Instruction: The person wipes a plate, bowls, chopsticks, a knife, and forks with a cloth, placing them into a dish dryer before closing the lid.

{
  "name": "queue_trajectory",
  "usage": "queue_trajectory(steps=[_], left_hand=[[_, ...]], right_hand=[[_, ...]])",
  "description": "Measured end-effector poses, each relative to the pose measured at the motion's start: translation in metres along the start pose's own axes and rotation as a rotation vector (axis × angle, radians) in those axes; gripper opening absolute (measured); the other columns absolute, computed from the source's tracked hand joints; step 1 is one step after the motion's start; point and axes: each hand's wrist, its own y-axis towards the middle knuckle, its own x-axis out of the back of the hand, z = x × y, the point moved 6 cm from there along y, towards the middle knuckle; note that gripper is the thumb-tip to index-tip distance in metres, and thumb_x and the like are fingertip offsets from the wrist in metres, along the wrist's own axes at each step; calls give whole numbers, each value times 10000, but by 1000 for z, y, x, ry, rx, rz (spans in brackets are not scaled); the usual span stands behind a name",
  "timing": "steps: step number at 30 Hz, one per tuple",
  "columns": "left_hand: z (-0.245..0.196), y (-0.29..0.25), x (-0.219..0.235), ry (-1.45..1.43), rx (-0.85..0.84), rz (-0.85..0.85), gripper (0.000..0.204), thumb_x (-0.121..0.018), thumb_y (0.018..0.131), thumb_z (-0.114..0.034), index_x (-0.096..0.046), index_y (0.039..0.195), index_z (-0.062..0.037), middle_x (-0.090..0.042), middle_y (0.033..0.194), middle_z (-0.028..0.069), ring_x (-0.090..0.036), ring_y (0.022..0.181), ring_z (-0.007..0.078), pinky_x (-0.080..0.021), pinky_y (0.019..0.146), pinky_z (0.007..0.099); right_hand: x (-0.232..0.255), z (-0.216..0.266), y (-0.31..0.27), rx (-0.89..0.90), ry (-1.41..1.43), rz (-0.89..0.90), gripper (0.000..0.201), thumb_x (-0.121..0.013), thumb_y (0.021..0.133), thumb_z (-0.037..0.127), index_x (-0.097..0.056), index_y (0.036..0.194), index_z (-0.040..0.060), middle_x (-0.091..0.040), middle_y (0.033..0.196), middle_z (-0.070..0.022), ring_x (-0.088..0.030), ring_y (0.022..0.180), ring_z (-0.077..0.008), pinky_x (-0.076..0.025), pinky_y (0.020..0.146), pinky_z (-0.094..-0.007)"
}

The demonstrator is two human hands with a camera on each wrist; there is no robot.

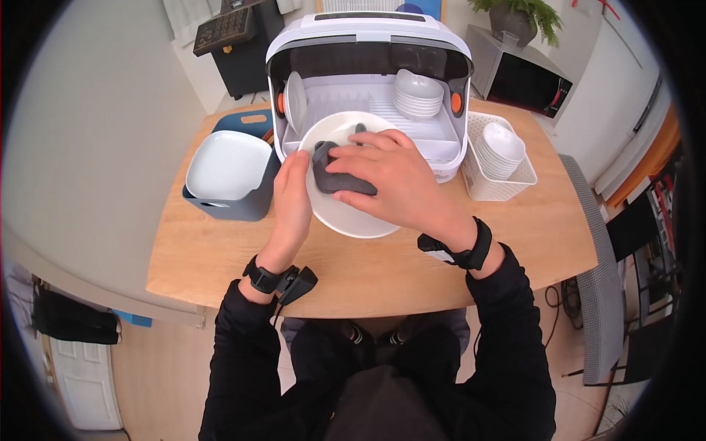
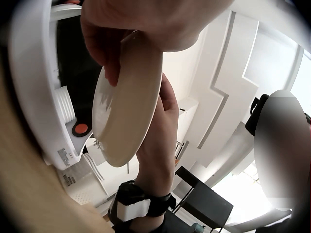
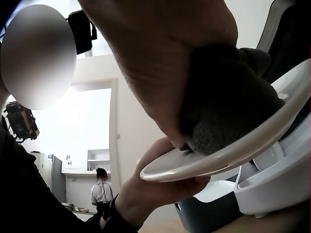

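Note:
A white plate (image 1: 358, 222) is tilted up in front of the dish cabinet. My left hand (image 1: 293, 197) grips it by its left rim; in the left wrist view, fingers and thumb (image 2: 112, 65) lie on either side of the rim. My right hand (image 1: 401, 178) holds a dark grey cloth (image 1: 340, 176) bunched against the plate's upper face. In the right wrist view the cloth (image 3: 228, 107) lies between the palm and the plate (image 3: 214, 165), and part of it is hidden under the hand.
Behind the plate stands a white dish cabinet (image 1: 371, 26), lid raised, with stacked bowls (image 1: 419, 95) and upright plates (image 1: 296, 103). At left, a blue-grey bin (image 1: 232, 208) bears a white square dish (image 1: 229, 165). At right, a white basket (image 1: 489, 189) holds small bowls (image 1: 503, 147).

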Motion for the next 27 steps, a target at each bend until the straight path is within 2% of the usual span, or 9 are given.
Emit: queue_trajectory(steps=[4,6,9,10,13,16,19,26,27], left_hand=[[19,-18,0,-127,127,-30,426,-432,1042,-301,-566,1249,48,-630,1155,94,-573,1043,142,-434,917,274],[30,-21,-2,-139,153,31,439,-432,1041,-309,-554,1262,51,-628,1170,106,-572,1071,153,-433,934,279],[41,-27,-8,-165,195,78,452,-430,1043,-320,-545,1275,50,-627,1180,112,-572,1088,160,-434,943,282],[41,-28,-10,-174,209,84,455,-429,1044,-323,-543,1279,48,-627,1181,111,-572,1091,161,-435,944,282],[39,-28,-9,-171,198,83,462,-427,1046,-330,-535,1288,49,-618,1201,110,-573,1090,158,-436,944,281],[33,-27,-9,-205,164,137,439,-430,1049,-329,-550,1261,37,-609,1190,91,-567,1064,147,-436,928,280],[36,-28,-4,-196,183,157,415,-434,1051,-333,-566,1223,21,-599,1164,70,-546,1049,137,-425,922,277],[46,-25,13,-224,157,-20,402,-433,1052,-334,-577,1199,11,-601,1135,58,-532,1041,128,-412,927,271],[34,-27,11,-228,158,-61,401,-432,1051,-333,-578,1196,12,-603,1130,59,-536,1033,128,-416,920,271]], right_hand=[[7,8,-18,-139,-236,31,310,-702,797,285,-684,1088,179,-651,956,-58,-626,964,-246,-516,721,-384],[0,-2,-35,-311,-289,112,297,-688,804,280,-683,1086,187,-628,902,-60,-636,892,-254,-526,684,-381],[-2,-23,-49,-552,-316,232,310,-665,848,255,-660,1139,151,-635,967,-82,-656,846,-255,-546,704,-365],[1,-24,-47,-469,-350,102,300,-679,819,266,-651,1093,147,-628,890,-78,-657,761,-248,-539,596,-347],[2,-25,-42,-489,-248,50,320,-683,820,264,-643,1104,122,-640,904,-79,-655,792,-258,-542,624,-356],[-6,-18,-25,-484,-142,81,348,-707,817,254,-647,1136,130,-660,982,-60,-662,870,-259,-544,699,-351],[-14,-1,-9,-339,9,134,336,-715,806,260,-663,1115,138,-662,986,-44,-657,889,-249,-539,718,-356],[-18,20,-14,-176,198,369,264,-734,730,205,-719,991,169,-653,985,-1,-640,926,-224,-524,751,-349],[-16,22,-19,-163,232,404,268,-738,719,198,-722,985,175,-649,993,7,-638,932,-221,-521,756,-350]])
